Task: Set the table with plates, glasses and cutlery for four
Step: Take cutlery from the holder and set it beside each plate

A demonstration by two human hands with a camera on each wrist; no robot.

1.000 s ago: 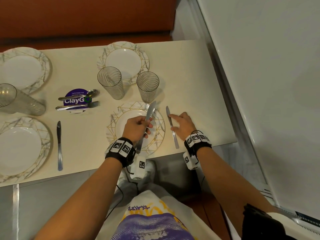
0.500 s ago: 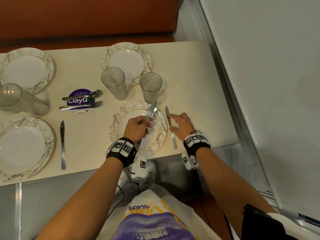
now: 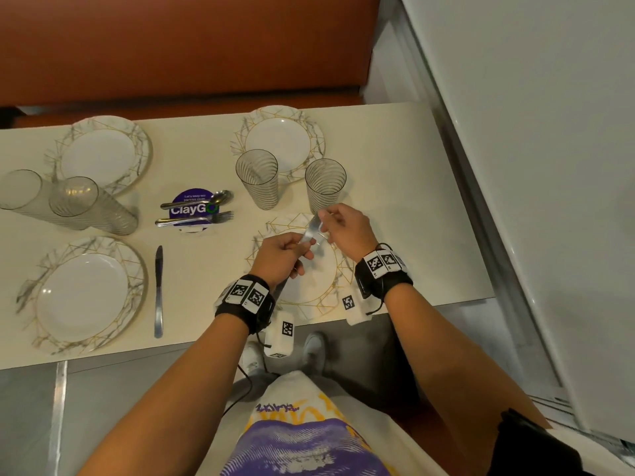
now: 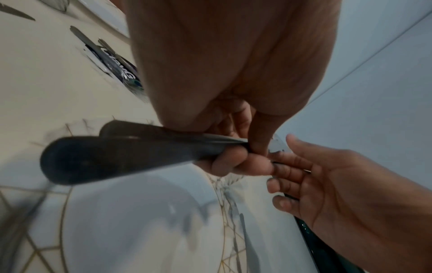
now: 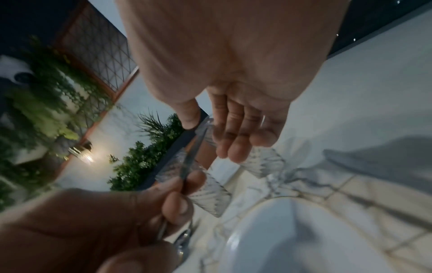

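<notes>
My left hand (image 3: 292,257) grips two table knives (image 3: 311,231) by the handles above the near right plate (image 3: 309,293). The dark handles (image 4: 105,158) stick out toward the left wrist camera. My right hand (image 3: 328,219) pinches the tip of one blade (image 5: 191,158) between thumb and fingers. Another knife (image 4: 249,245) lies on the table just right of this plate; my right wrist hides it in the head view. Two ribbed glasses (image 3: 257,176) (image 3: 324,183) stand just beyond the plate.
Three more plates sit far right (image 3: 281,139), far left (image 3: 99,152) and near left (image 3: 82,297), the last with a knife (image 3: 158,290) beside it. A spoon (image 3: 197,201) and fork (image 3: 196,219) lie on a purple sticker. Two glasses (image 3: 72,197) stand at the left. A white wall (image 3: 515,166) bounds the table's right.
My right hand has left the knife it laid right of the plate and moved up and left to the blade held by my left hand. The left hand stayed over the plate.
</notes>
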